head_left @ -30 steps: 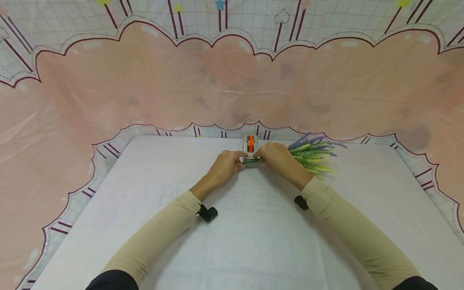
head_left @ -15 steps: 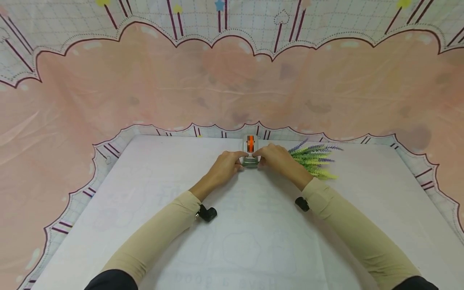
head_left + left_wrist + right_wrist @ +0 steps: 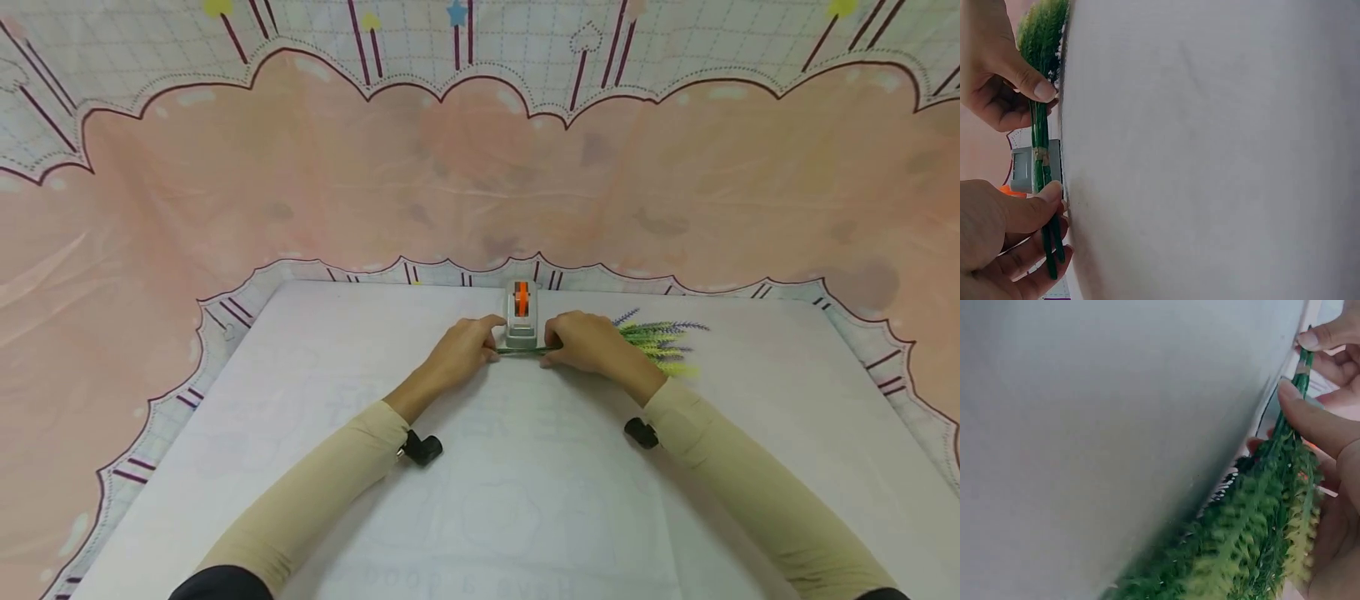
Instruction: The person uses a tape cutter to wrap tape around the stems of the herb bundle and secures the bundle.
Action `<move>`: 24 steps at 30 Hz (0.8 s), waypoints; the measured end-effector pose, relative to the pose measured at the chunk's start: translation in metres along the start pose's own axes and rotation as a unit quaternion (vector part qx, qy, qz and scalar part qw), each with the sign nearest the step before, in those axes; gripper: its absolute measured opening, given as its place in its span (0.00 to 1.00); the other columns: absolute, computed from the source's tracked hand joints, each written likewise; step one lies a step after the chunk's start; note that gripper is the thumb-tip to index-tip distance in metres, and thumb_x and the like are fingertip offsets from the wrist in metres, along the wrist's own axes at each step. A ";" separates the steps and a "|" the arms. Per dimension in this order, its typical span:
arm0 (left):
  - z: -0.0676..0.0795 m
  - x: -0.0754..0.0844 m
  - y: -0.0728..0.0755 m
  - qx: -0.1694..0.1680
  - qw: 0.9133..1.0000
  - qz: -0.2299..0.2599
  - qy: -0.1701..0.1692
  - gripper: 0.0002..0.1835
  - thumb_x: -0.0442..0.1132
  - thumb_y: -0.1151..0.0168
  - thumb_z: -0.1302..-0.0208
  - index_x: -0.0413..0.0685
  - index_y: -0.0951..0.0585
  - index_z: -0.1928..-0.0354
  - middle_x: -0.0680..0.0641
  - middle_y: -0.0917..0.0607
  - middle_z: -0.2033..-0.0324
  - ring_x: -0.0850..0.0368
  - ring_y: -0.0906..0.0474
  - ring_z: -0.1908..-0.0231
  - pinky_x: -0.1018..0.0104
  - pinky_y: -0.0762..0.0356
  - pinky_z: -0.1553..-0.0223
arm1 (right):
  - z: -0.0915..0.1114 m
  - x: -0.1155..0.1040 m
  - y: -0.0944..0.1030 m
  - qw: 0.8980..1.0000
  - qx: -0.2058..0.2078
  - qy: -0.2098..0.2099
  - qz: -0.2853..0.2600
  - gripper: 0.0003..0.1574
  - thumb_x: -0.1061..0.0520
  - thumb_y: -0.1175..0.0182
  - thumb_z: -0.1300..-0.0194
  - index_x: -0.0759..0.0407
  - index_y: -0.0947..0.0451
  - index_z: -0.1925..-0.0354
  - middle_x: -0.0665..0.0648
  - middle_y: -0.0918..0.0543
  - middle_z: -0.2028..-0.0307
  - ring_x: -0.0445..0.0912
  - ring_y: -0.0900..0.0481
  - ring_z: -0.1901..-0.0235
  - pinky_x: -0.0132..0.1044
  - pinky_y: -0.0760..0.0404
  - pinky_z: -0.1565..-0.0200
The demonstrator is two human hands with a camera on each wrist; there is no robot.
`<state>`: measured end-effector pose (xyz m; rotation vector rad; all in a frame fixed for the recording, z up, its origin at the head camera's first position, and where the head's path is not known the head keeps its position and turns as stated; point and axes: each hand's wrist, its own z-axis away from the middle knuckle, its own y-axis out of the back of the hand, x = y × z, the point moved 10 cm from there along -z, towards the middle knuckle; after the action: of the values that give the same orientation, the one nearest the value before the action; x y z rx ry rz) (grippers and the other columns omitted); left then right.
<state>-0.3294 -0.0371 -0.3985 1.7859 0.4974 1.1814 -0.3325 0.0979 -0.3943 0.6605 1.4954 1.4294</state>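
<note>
A bunch of artificial lavender (image 3: 660, 340) with purple and yellow-green sprigs lies sideways, its green stems (image 3: 1040, 131) crossing in front of a grey tape dispenser (image 3: 521, 332) that carries an orange roll (image 3: 521, 298). My left hand (image 3: 463, 346) pinches the stems near their cut ends, between thumb and fingers. Closer to the leaves, my right hand (image 3: 588, 342) pinches the same stems and covers part of the sprigs in the head view. Between the hands, a thin tan band (image 3: 1041, 155) circles the stems. In the right wrist view the leafy sprigs (image 3: 1229, 544) hang below my right thumb.
A white-covered table (image 3: 480, 500) spreads toward me, with the dispenser near its far edge. Behind it hangs a peach and white patterned cloth (image 3: 480, 183). Small black cameras (image 3: 423, 448) sit on both wrists.
Both hands have drawn the lavender stems toward me, off the front of the tape dispenser, which now shows whole. The right hand has also shifted slightly right. The dispenser stays put.
</note>
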 end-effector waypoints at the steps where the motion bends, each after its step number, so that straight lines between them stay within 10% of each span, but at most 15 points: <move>1: 0.001 0.001 0.000 -0.003 1.000 -0.001 -0.002 0.29 0.30 0.29 0.39 0.40 0.24 0.35 0.46 0.11 0.65 0.54 0.15 0.61 0.57 0.18 0.52 | 0.001 0.000 -0.001 1.000 -0.006 0.002 0.000 0.17 0.43 0.26 0.41 0.52 0.15 0.61 0.49 0.16 0.66 0.44 0.23 0.67 0.42 0.23 0.64; 24: 0.005 -0.003 -0.004 -0.048 0.999 -0.011 0.006 0.31 0.32 0.28 0.38 0.42 0.25 0.32 0.47 0.16 0.62 0.54 0.20 0.60 0.57 0.20 0.51 | 0.010 0.000 0.004 0.999 0.006 0.040 0.019 0.30 0.39 0.25 0.43 0.55 0.15 0.50 0.53 0.15 0.54 0.47 0.19 0.56 0.48 0.19 0.50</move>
<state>-0.3259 -0.0390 -0.4041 1.6870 0.4588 1.1827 -0.3248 0.1031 -0.3890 0.6493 1.5613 1.4914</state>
